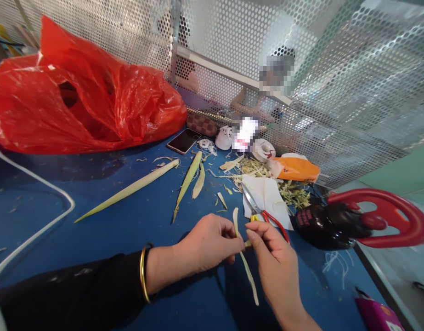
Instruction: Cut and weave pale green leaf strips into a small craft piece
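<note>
Between finger and thumb, my left hand [212, 241] pinches a long, pale strip of corn husk [248, 271], which hangs down past the fingers and sticks up above them. My right hand [275, 262] is closed at the strip's right side, its thumb and forefinger on a short greenish piece that meets the strip near the middle. Just beyond the right hand lie red-handled scissors [251, 200] on a sheet of white paper [267, 193]. Whole pale green husk leaves [132, 187] rest on the blue table, left of and beyond my hands.
A red plastic bag [129, 96] fills the back left near a phone [183, 140]. Husk shreds [255, 168], a roll of tape [263, 149] and an orange packet [297, 168] lie at the back. A black bottle [325, 225] lies right. A white cable [42, 177] crosses the left.
</note>
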The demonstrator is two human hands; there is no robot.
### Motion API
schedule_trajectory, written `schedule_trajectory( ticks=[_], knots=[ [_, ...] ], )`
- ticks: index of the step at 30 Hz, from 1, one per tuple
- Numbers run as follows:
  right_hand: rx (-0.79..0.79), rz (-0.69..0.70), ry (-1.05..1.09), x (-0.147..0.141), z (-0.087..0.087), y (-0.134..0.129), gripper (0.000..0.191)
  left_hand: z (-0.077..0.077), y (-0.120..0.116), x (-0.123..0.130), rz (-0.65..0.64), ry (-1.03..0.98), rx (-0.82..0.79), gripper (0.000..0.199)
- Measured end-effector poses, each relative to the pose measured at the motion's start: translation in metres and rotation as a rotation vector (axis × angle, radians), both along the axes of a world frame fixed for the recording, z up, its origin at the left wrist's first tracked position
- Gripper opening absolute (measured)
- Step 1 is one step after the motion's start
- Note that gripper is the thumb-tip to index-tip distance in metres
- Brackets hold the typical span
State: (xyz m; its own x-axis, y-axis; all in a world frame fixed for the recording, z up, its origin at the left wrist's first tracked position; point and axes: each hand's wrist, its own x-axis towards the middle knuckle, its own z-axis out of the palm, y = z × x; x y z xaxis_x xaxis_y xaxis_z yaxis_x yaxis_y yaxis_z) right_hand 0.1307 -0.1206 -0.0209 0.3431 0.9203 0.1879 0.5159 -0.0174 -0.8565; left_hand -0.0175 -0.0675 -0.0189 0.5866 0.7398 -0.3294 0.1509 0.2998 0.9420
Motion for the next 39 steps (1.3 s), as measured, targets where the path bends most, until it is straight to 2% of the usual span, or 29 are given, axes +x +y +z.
schedule_trajectory(
  ticks=[4,8,10,11,14,17,22,29,33,39],
  knots=[
    [0.139,0.001,-0.179,0.007,-0.004,0.0,0.02,0.008,0.002,0.0,0.086,-0.117,-0.182,0.016],
    [0.489,-0.037,-0.41,0.008,0.003,-0.009,0.018,0.015,0.005,-0.001,0.211,-0.238,-0.344,0.019],
    [0.608,0.0,-0.504,0.006,0.008,-0.014,0.028,0.016,0.006,-0.001,0.247,-0.275,-0.357,0.018],
    [0.639,0.073,-0.571,0.005,0.01,-0.015,0.03,0.016,0.006,-0.001,0.254,-0.287,-0.359,0.018],
    [0.599,0.342,-0.76,0.002,0.011,-0.013,0.031,0.016,0.006,-0.002,0.25,-0.315,-0.359,0.016],
    [0.509,0.441,-0.839,-0.001,0.008,-0.006,0.029,0.014,0.006,-0.001,0.252,-0.339,-0.344,0.014],
    [0.525,0.426,-0.877,-0.004,0.007,-0.001,0.018,0.009,0.005,0.003,0.298,-0.334,-0.368,0.015],
    [0.503,0.499,-0.776,-0.006,0.005,-0.004,0.022,0.007,0.003,0.004,0.338,-0.275,-0.349,0.017],
    [0.487,0.441,-0.679,-0.006,0.004,-0.005,0.019,0.009,0.006,-0.002,0.283,-0.294,-0.361,0.018],
    [0.532,0.404,-0.603,-0.007,0.013,-0.007,0.018,0.016,0.014,-0.013,0.201,-0.371,-0.416,0.026]
  ],
)
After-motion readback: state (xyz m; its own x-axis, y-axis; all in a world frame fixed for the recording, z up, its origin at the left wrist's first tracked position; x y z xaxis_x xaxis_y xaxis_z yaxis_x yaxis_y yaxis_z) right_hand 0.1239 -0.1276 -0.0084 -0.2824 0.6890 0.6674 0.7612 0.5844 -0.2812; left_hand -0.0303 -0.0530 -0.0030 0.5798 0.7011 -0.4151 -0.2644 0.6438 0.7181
